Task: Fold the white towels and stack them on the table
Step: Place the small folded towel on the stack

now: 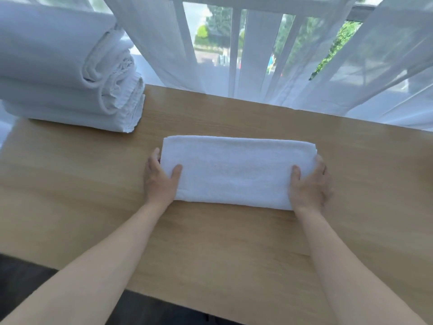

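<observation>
The left hand [161, 178] and right hand [309, 184] each grip an end of the folded white terry towel [236, 172], thumbs on top, fingers tucked beneath.

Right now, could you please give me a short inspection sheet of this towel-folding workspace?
Surface: wooden table, light grain.
Job's things: folded towel flat at centre; stack of folded towels on the far left corner, apart from it.
Clutter: nothing seen.
Grippers: left hand grips the towel's left end, thumb on top; right hand grips the right end likewise.
Cables: nothing seen.
Surroundings: sheer white curtain along the table's far edge, window with trees behind.
</observation>
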`<state>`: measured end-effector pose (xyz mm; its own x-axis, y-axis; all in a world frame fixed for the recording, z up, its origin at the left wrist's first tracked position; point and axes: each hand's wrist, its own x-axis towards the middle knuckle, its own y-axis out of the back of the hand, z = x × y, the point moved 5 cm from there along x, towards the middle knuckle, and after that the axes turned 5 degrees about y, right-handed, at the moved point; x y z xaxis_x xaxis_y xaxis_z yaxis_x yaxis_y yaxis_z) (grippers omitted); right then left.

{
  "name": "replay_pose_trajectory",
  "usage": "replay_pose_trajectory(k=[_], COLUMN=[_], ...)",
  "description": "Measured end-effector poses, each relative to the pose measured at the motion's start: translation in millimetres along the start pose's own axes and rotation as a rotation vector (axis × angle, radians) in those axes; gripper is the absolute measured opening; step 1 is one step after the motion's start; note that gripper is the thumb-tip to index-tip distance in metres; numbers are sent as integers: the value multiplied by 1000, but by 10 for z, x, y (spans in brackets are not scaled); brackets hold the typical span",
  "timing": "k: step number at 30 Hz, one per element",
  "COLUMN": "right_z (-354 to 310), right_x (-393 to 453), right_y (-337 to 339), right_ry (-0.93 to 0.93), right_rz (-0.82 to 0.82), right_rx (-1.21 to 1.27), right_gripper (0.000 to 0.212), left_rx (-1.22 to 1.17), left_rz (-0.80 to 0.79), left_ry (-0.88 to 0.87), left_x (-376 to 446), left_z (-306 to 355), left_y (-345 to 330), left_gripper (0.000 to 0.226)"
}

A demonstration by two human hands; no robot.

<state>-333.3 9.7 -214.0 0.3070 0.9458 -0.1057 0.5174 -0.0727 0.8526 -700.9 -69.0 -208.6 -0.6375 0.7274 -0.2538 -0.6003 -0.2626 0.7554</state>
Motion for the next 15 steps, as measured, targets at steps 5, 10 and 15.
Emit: replay_pose_trajectory(k=[5,10,15], right_z=[98,81,-312], right_x=[165,174,-30], right_y=[48,63,252], right_ry=[-290,-286,-171], right_rz=[-58,-126,-47], right_rx=[163,192,232], right_gripper=[62,62,50], left_rx=[-95,-254,-194], left_rz=[-172,-494,-615], left_ry=[297,321,123], left_x=[183,280,305], left_z=[95,252,428], left_y=[9,33,441], left_gripper=[70,39,39])
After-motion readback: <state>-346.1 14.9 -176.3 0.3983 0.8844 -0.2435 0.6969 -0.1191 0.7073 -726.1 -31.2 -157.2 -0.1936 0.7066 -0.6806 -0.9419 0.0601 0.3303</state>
